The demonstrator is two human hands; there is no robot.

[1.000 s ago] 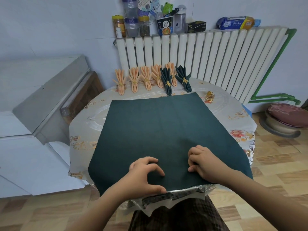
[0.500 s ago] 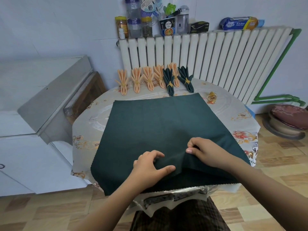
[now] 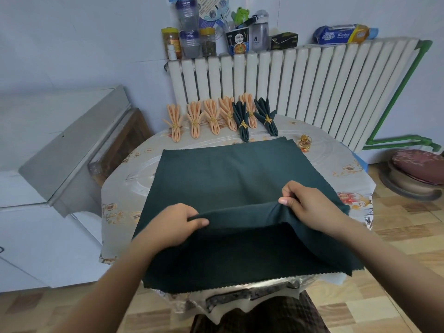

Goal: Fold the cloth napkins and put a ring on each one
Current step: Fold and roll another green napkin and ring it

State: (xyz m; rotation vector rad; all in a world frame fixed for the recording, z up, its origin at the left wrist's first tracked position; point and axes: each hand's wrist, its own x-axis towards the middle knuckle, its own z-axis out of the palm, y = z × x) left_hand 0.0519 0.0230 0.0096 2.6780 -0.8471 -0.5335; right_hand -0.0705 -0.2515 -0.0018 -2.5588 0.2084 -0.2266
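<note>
Left hand (image 3: 176, 227) fingertips hidden under green napkin (image 3: 230, 179) fold, jar labels unreadable

white radiator (image 3: 300, 87) (cluttered top), wood-pattern floor (image 3: 396, 236)

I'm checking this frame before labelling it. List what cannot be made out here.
- Head view: fingers of the left hand, tucked under the raised pleat of the green napkin.
- Whether one or more napkins lie spread: the far edge hints at layers, unclear.
- The loose gold ring: too small to see its design.
- Table near edge: hidden by cloth.
</note>
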